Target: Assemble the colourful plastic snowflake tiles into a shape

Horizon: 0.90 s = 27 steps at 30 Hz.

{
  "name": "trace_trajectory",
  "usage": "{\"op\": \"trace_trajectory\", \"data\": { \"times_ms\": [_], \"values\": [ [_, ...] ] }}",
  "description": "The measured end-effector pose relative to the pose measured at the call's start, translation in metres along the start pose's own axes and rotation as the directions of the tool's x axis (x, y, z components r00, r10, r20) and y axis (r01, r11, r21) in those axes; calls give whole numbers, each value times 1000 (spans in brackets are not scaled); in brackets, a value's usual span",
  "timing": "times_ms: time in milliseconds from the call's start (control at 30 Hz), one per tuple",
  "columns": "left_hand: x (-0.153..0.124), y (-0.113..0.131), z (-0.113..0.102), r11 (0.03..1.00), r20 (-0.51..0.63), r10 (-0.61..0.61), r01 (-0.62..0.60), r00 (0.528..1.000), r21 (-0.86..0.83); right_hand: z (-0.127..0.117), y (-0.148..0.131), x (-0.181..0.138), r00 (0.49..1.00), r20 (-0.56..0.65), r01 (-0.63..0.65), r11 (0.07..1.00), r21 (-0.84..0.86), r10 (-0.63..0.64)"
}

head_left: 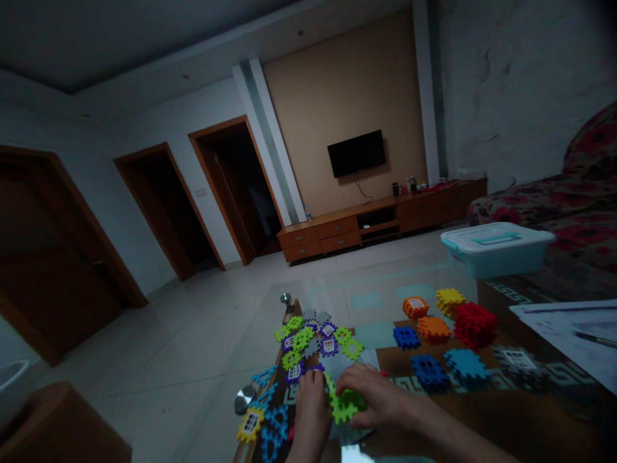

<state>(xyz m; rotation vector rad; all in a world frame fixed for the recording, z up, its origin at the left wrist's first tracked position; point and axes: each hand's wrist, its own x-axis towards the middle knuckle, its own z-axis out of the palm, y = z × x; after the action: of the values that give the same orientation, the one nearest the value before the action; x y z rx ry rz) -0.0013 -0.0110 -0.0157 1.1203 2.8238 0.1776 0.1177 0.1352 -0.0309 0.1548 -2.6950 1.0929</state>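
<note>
Tiles of toothed foam lie across the glass table (pixel 376 292), and judging by how they lie, the sorting or joining is roughly midway. At the far left edge, a yellow tile (pixel 250 424) and several blue tiles (pixel 274 421) sit loose, not yet gathered. Just beyond the hands, a loose heap (pixel 313 341) of green, purple and grey tiles is still jumbled.

The left hand (pixel 311 411) rests fingers-down, curled close together, touching the near edge of that heap; whether it actually pinches a tile cannot be told in the dim light. Just beside it, the right hand (pixel 373 395) has its fingers pinched over a green tile (pixel 348 406), which lies on the table at the front edge, between the two hands.

Further right, the finished part seems to stand: separate stacks by colour, blue (pixel 429 372), orange (pixel 434 329), yellow (pixel 450 300), red (pixel 475 323). Behind them sits a lidded plastic box (pixel 496 249), and some papers (pixel 573 334) lie at the far right.
</note>
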Motion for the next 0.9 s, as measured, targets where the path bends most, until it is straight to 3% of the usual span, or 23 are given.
{"op": "trace_trajectory", "data": {
  "times_ms": [233,367,467,700,900],
  "values": [
    [0,-4,8,1000,-25,1,-1,1000,5,-23,0,3,997,-70,-32,992,120,41],
    [5,-8,10,1000,-19,23,-23,1000,-8,-24,15,2,996,51,-78,992,95,73],
    [9,-9,9,1000,-11,21,-21,1000,-8,-16,26,4,992,119,-43,997,61,35],
    [6,-2,6,1000,-55,-10,10,998,-4,-7,29,9,991,131,-10,1000,7,9],
    [3,-5,3,995,-136,52,-62,989,-74,-14,27,3,988,150,-22,1000,-13,24]
  ]
}}
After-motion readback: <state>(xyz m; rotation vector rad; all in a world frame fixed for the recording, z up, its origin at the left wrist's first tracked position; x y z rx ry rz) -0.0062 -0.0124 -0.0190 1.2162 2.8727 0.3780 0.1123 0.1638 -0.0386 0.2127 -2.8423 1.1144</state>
